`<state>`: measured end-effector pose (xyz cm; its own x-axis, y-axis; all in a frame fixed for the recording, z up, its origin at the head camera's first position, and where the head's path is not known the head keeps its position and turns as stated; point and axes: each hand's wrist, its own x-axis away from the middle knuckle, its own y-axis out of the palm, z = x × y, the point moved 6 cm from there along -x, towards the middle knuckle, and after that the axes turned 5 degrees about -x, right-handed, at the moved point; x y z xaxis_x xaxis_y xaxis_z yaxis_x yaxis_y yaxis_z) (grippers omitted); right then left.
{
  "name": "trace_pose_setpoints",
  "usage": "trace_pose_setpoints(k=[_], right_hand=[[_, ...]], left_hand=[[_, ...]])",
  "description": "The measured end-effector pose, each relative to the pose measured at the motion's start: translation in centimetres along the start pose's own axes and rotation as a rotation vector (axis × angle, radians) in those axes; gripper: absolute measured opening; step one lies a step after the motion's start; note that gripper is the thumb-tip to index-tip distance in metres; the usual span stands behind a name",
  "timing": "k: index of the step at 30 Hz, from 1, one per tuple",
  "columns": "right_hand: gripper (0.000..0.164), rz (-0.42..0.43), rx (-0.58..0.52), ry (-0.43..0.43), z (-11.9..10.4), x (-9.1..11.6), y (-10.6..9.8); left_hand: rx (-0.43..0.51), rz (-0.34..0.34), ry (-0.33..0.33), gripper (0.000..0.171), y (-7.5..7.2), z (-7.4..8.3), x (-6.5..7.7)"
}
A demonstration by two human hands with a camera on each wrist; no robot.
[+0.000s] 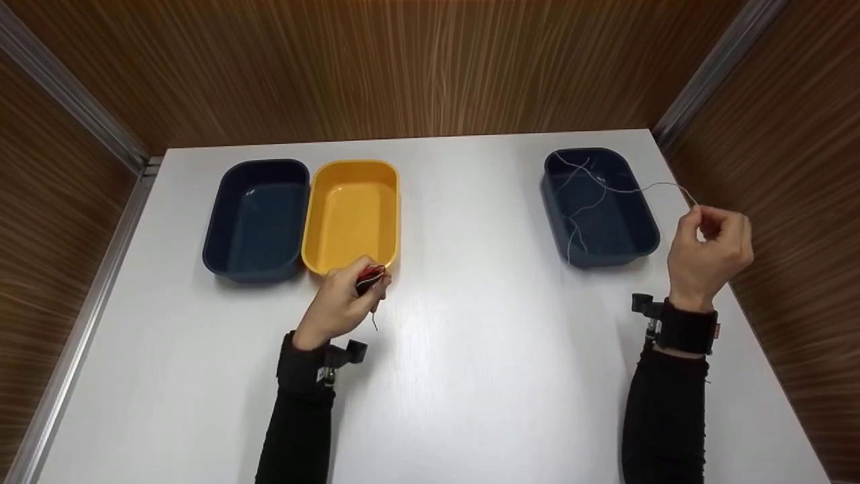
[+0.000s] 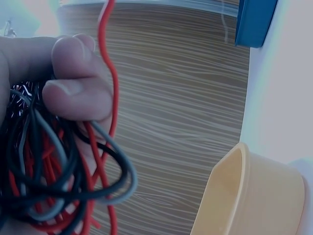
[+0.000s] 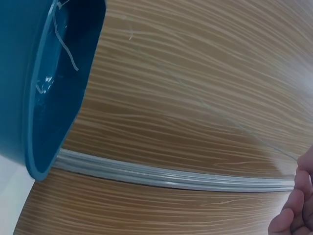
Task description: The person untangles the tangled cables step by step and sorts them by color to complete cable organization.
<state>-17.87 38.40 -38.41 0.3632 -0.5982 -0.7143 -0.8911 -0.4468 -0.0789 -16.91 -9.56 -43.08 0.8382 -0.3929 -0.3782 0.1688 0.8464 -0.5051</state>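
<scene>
My left hand point(image 1: 339, 304) grips a bundle of red, black and grey wires point(image 2: 63, 188) close to the near edge of the yellow bin point(image 1: 351, 222). One red wire runs up past the fingers in the left wrist view, and a dark end hangs below the hand in the head view. Over at the right, my right hand point(image 1: 713, 252) pinches the end of a thin whitish wire point(image 1: 662, 183) between thumb and fingertips. That wire arcs down to the left into the right-hand dark blue bin point(image 1: 621, 232), where more thin strands lie, some draped over its rim.
A second dark blue bin point(image 1: 259, 218) stands against the left side of the yellow one. All three sit on a white table point(image 1: 463, 363), enclosed by wood-grain panels point(image 1: 430, 67) at the back and sides, with metal rails point(image 1: 725, 60) at the corners.
</scene>
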Motion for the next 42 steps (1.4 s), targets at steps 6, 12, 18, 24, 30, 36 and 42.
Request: trace_pose_setpoints(k=[6, 12, 18, 24, 30, 36, 42], right_hand=[[0.018, -0.073, 0.023, -0.050, 0.1, 0.3, 0.9], [0.015, -0.215, 0.064, -0.114, 0.6, 1.5, 2.7], [0.012, -0.379, 0.087, -0.088, 1.9, 2.7, 4.7], [0.015, -0.567, 0.120, -0.067, 3.4, 4.1, 6.3], [0.013, -0.650, 0.138, -0.072, 4.7, 5.2, 7.3], [0.013, -0.729, 0.167, -0.075, 5.5, 5.9, 8.1], [0.011, -0.785, 0.197, -0.037, 5.8, 6.3, 8.5]], left_hand=[[-0.003, -0.011, -0.003, 0.009, 0.1, 0.1, 0.0], [-0.001, -0.015, -0.013, 0.010, 0.1, 0.3, 0.0], [0.000, -0.019, -0.015, 0.008, 0.2, 0.4, 0.0], [-0.002, -0.015, -0.006, 0.007, 0.3, 0.4, 0.0], [0.001, -0.015, -0.003, 0.007, 0.3, 0.3, 0.0], [-0.010, -0.020, -0.002, 0.009, 0.3, 0.5, 0.0], [-0.019, -0.020, -0.005, 0.009, 0.4, 0.4, 0.0]])
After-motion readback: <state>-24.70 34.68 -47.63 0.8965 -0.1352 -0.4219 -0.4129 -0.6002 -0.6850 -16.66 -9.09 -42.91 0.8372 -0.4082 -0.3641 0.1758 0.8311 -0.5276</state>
